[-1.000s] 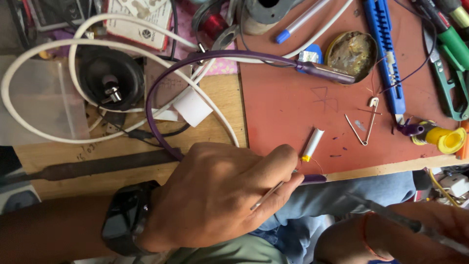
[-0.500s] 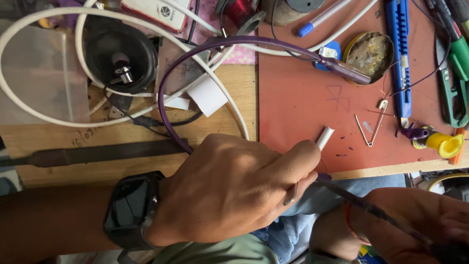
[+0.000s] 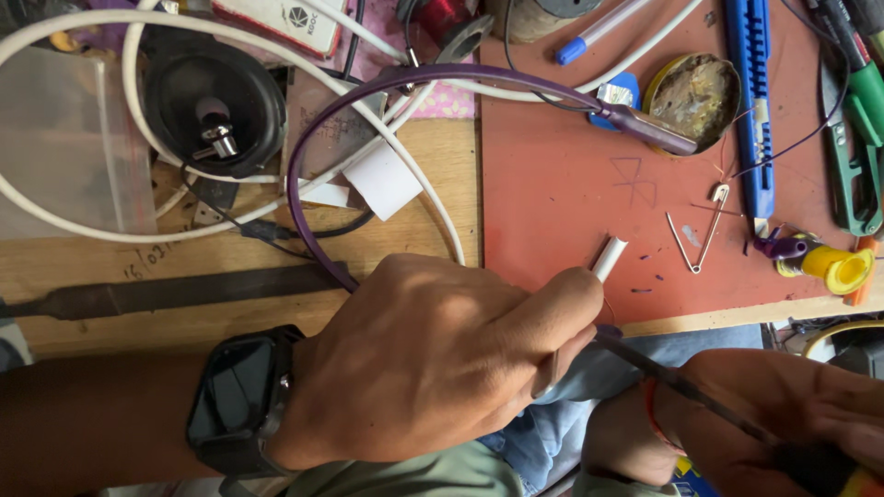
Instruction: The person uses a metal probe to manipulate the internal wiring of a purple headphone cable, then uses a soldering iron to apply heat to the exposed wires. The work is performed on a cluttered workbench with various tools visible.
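Left hand [image 3: 433,359] fingers clamped on a short white tube [image 3: 608,259]; right hand [image 3: 792,414] grips a dark tool [image 3: 681,382].
Tube tip pokes over the red mat's [image 3: 571,202] near edge.

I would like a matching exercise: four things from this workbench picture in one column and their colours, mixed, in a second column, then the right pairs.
Things:
1. utility knife
2. looped cable
3. small cap
4. wristwatch

Colours:
A. yellow
B. black
C. blue
D. purple

Pairs: 1-C, 2-D, 3-A, 4-B
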